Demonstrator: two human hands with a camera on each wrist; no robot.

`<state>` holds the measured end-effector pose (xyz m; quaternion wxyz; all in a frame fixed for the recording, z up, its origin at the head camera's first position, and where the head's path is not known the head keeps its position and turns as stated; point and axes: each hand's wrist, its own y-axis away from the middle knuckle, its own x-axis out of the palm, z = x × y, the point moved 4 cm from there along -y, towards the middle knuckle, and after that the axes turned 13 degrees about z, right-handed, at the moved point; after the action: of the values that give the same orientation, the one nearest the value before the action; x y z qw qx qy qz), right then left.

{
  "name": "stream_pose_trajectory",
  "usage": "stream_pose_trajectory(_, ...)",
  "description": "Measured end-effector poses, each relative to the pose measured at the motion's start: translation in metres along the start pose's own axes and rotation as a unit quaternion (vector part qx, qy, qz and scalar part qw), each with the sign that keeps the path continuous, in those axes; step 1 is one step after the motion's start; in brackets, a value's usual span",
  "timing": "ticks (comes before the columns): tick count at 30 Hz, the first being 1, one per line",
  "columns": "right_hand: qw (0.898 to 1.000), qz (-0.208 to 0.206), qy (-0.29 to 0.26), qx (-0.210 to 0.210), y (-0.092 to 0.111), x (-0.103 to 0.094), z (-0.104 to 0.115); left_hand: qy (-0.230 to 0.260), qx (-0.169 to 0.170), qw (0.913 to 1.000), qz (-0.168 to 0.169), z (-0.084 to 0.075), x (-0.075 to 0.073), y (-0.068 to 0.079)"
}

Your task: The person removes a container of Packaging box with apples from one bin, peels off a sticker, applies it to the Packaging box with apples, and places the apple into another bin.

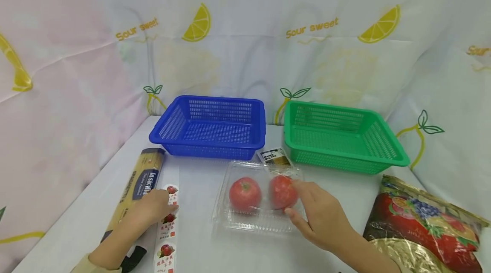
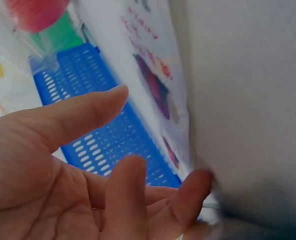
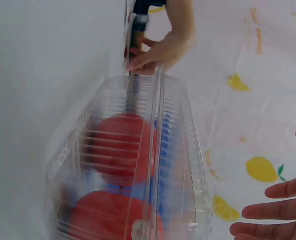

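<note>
A clear plastic clamshell box (image 1: 264, 218) with two red apples (image 1: 244, 194) inside lies closed in the middle of the table. My right hand (image 1: 320, 215) is at the box's right side, fingers extended toward it; the right wrist view shows the fingers straight and holding nothing. Over a strip of apple stickers (image 1: 166, 260) on the left is my left hand (image 1: 153, 205). In the left wrist view its thumb stands apart from loosely bent fingers, with nothing between them. A pack of spaghetti (image 1: 145, 175) lies beside the strip, partly hidden by the left hand and forearm.
Behind the box stand a blue basket (image 1: 207, 150) and a green basket (image 1: 341, 160). A small pack with a black-and-white label (image 1: 275, 157) lies between them, partly behind the box. A colourful fruit-print bag (image 1: 426, 230) lies at the right, near my right forearm.
</note>
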<state>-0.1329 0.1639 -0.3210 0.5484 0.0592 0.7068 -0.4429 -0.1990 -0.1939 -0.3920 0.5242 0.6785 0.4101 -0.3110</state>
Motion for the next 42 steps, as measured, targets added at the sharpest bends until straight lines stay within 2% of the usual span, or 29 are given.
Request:
stream_pose_trajectory(5,0.996,-0.024,0.002,-0.088,-0.007,0.009,0.017,0.021,-0.001,0.9998,-0.006,0.0,0.001,-0.007)
stream_pose_trajectory(9,0.99,-0.036,0.019,-0.136,-0.012,0.014,0.025,0.03,-0.01,0.9995,-0.002,-0.002,0.001,-0.009)
stream_pose_trajectory(15,0.983,-0.025,0.026,-0.177,-0.017,0.023,0.035,-0.027,-0.018,0.9994,-0.012,-0.002,-0.003,-0.011)
stream_pose_trajectory(22,0.979,0.002,0.028,-0.202,-0.018,0.031,0.045,-0.029,-0.027,0.999,0.02,0.001,-0.005,-0.014)
stream_pose_trajectory(29,0.974,0.037,0.041,-0.222,-0.019,0.039,0.052,-0.005,-0.039,0.9988,0.028,0.003,-0.009,-0.015)
stream_pose_trajectory(34,0.974,0.061,0.041,-0.216,-0.018,0.043,0.053,-0.015,-0.042,0.9979,0.046,0.003,-0.01,-0.017)
stream_pose_trajectory(38,0.974,0.071,0.039,-0.21,-0.018,0.045,0.053,0.001,-0.03,0.9977,0.06,0.004,-0.007,-0.018)
stream_pose_trajectory(42,0.975,0.077,0.036,-0.207,-0.018,0.046,0.053,0.008,-0.021,0.9982,0.055,0.002,-0.006,-0.017)
